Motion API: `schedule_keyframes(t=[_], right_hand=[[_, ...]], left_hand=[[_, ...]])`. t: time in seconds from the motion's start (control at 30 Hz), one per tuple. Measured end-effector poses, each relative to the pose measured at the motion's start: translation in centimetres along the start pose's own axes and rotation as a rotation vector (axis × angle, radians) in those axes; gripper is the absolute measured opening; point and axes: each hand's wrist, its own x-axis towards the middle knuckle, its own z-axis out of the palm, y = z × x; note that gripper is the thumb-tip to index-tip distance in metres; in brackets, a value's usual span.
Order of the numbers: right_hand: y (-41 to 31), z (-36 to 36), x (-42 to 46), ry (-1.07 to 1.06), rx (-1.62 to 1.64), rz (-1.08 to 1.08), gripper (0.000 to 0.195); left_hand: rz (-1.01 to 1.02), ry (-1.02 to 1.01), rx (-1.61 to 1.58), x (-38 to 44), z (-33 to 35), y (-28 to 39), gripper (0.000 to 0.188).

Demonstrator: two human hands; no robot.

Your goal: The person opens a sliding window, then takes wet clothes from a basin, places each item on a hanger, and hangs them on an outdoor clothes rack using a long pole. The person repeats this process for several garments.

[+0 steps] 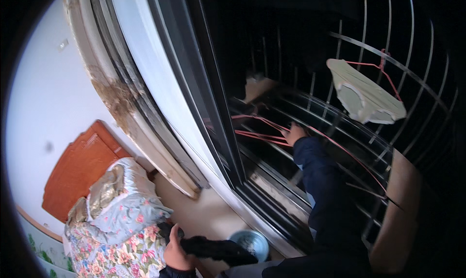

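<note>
My left hand (176,254) grips a black cloth garment (218,249) at the bottom of the view, its folds stretching right in front of a light-blue basin (259,241). Through the open window, my dark-sleeved right arm reaches out over the metal bars. There my right hand (295,134) closes around pink wire clothes hangers (260,136); its fingertips are partly lost in shadow. Farther out, pale yellow-green briefs (364,94) hang from another pink hanger (389,74) hooked on a bar of the window cage.
A black-framed sliding window (214,85) and its sill track (276,198) run beside my arm. Metal cage bars (407,59) enclose the outside. To the left stands a bed with a wooden headboard (80,168) and floral bedding (116,252). The wall edge (109,92) is stained and peeling.
</note>
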Motion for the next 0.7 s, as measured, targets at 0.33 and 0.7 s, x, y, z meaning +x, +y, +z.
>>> schedule_keyframes(t=[0.33,0.7], right_hand=[[2.1,-0.1,1.6,-0.337,0.039,-0.119,0.024],[6.7,-8.0,-13.4,0.123,0.583,0.002,0.017]], left_hand=[[-0.290,0.202,0.218,-4.6,-1.9,-9.4,0.063],[-0.023,0.117,-0.404,-5.4,1.6,-12.8,0.062]])
